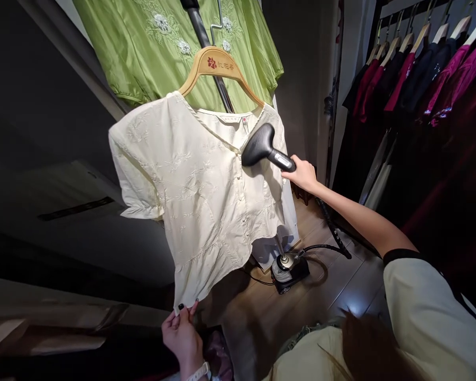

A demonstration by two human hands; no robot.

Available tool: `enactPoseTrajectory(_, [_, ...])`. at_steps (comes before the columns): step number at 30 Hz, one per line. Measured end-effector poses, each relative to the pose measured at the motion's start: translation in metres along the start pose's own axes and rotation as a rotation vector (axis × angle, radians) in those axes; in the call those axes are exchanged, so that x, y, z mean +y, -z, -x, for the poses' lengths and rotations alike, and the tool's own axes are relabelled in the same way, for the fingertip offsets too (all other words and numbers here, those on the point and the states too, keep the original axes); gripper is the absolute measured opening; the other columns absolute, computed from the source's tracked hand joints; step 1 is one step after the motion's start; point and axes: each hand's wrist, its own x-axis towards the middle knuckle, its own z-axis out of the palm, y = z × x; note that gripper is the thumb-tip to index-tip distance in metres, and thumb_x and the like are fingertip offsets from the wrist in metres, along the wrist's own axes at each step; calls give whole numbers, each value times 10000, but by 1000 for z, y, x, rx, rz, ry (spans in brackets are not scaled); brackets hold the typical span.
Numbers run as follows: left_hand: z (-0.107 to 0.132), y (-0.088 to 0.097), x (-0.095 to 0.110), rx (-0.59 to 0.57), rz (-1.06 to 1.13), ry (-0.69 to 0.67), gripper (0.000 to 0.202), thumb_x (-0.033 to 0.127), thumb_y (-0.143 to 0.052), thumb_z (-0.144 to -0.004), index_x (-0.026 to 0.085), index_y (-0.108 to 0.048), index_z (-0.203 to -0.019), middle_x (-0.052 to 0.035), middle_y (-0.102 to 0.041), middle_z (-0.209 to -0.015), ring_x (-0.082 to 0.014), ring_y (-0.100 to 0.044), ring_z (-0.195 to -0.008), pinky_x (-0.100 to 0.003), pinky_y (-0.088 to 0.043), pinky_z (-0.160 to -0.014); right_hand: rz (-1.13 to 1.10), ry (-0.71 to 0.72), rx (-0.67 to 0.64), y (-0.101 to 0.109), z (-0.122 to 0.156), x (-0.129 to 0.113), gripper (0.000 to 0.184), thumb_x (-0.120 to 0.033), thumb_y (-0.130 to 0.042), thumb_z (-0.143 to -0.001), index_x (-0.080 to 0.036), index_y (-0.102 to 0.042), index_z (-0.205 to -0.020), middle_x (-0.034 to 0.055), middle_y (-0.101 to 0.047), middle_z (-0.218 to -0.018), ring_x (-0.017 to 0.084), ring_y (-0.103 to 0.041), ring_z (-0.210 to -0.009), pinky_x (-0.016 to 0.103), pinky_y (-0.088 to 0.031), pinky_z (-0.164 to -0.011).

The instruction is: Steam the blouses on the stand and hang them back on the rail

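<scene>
A cream short-sleeved blouse (206,196) with a row of small buttons hangs on a wooden hanger (211,62). My right hand (301,173) is closed round the handle of a black garment steamer head (262,145). The steamer head lies over the blouse front, just below the neckline; whether it presses on the cloth I cannot tell. Down at the lower left corner of the blouse, my left hand (185,334) pinches the hem between thumb and fingers and holds it outward.
Behind the hanger is a green embroidered blouse (150,69) beside a black pole (200,29). The steamer base (289,272) stands on the tiled floor, its hose (321,247) curving right. Dark and magenta garments (404,84) hang on a rack at the right.
</scene>
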Motion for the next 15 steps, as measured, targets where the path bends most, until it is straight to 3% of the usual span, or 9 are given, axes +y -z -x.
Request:
enactPoseTrajectory(3, [-1,0,-3,-17,-29,-23,312,118,-715,-691,191,-509,-914,25,-642,-804,-160,-679,-729,-536,-539,-1050,-15,-29,44,9,-11,-4,488,-516,-653,-770,-204,-631,-1145,78,-739,-986,291,-681,-871,334,-468,-716])
enactPoseTrajectory(10, [-5,1,-5,-37,-47,-34,304,122,-719,-700,190,-521,-921,23,-640,-833,-153,-677,-745,-529,-529,-1066,76,-2,-141,3,10,3,481,-487,-704,-743,-196,-651,-1123,84,-741,-987,274,-685,-860,308,-451,-703])
enactPoseTrajectory(15, [-9,3,-3,-67,-59,-27,294,120,-723,-707,177,-528,-921,7,-644,-861,-141,-672,-760,-490,-524,-1080,18,1,-15,5,-4,-5,522,-522,-657,-792,-200,-616,-1200,79,-743,-1038,301,-689,-939,324,-461,-730])
